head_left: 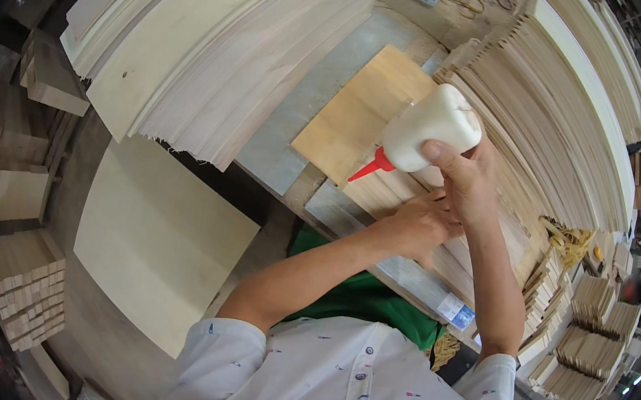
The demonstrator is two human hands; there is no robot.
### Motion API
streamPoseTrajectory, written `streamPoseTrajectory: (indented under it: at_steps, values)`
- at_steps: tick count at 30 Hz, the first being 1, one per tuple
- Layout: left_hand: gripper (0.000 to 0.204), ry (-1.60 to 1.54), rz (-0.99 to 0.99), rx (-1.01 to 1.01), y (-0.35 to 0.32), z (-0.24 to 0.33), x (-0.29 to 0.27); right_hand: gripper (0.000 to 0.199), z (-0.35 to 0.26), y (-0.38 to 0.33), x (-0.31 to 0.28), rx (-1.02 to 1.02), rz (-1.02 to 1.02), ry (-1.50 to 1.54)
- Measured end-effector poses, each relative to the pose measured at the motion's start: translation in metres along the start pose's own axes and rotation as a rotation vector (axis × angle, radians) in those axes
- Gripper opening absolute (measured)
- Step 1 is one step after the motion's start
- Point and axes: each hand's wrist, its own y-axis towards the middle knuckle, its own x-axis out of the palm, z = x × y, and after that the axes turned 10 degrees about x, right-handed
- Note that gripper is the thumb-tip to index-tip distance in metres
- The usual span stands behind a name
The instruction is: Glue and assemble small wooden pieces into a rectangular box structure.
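White bottle (440, 123) tilted, red nozzle (372, 165) pointing down-left near tan board (359, 106); right hand (471, 182) clasps its right side, most fingers hidden. Left hand (419, 225) lower, against pale wood strips (380, 194), fingertips partly covered, cannot tell its grasp. Left panel stack (261, 63) and right panel stack (556, 108) flank; bottle blocks part of board

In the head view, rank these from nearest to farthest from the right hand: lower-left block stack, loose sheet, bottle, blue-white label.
1. Bottle: in the right hand's grip.
2. Label: nearer the person's body.
3. Loose sheet: off to the left.
4. Block stack: far lower left.
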Motion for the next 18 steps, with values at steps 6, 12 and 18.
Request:
streamPoseTrajectory:
  at_steps: [6, 12, 18]
  values:
    - [0.094, -0.080, 0.059, -0.019, 0.001, 0.001, -0.001, 0.065, 0.006, 0.008, 0.010, 0.077, -0.097, -0.076]
    - [0.091, 0.039, -0.121, -0.042, 0.008, 0.000, -0.006, 0.065, 0.006, 0.015, 0.004, 0.062, -0.028, -0.074]
    - [0.083, 0.131, -0.291, -0.035, 0.015, 0.006, -0.020, 0.071, 0.004, 0.039, -0.023, -0.033, 0.064, -0.185]
